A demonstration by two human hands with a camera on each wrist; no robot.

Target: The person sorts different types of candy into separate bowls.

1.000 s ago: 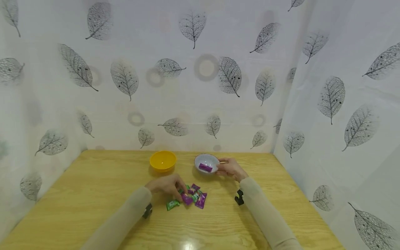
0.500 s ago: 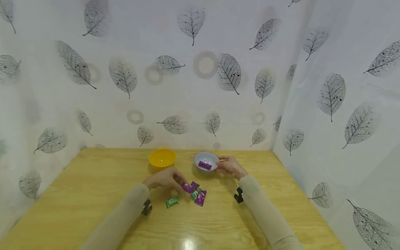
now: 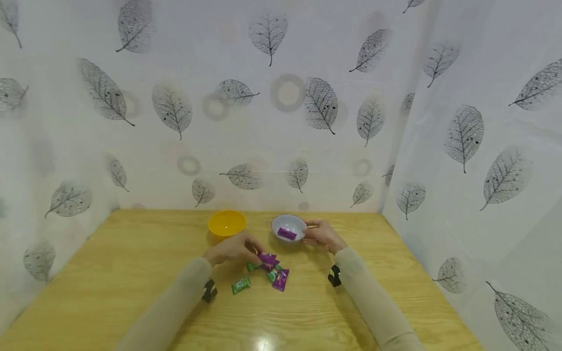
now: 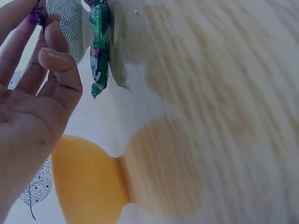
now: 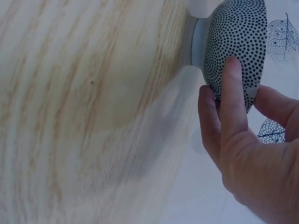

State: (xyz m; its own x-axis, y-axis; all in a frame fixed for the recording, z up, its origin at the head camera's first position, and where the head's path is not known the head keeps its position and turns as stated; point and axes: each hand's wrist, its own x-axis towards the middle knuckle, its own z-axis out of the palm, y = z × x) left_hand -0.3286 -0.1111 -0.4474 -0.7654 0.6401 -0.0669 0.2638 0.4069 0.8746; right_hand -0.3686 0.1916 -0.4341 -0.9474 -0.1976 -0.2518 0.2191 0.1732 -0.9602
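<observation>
My left hand [image 3: 234, 247] pinches a purple-wrapped candy [image 4: 39, 13] by its fingertips, just over a small heap of wrapped candies. In that heap lie another purple candy [image 3: 281, 280] and a green one [image 3: 274, 273]; a further green candy [image 4: 99, 46] is partly hidden by the hand in the head view. One green candy [image 3: 241, 285] lies apart, nearer the front. My right hand [image 3: 325, 235] holds the side of a white bowl [image 3: 289, 222] with black dots outside, thumb at the rim and fingers against the wall. A purple candy [image 3: 287, 234] rests in this bowl.
A yellow bowl [image 3: 227, 224] stands left of the dotted bowl, behind my left hand. Both are near the back edge of the wooden table [image 3: 281, 321]. White curtains with leaf prints [image 3: 246, 141] hang behind and at the sides.
My left hand has shifted a purple candy away from the front of the heap, toward the back. The lone green candy stays in place, and my right hand keeps its hold on the bowl.
</observation>
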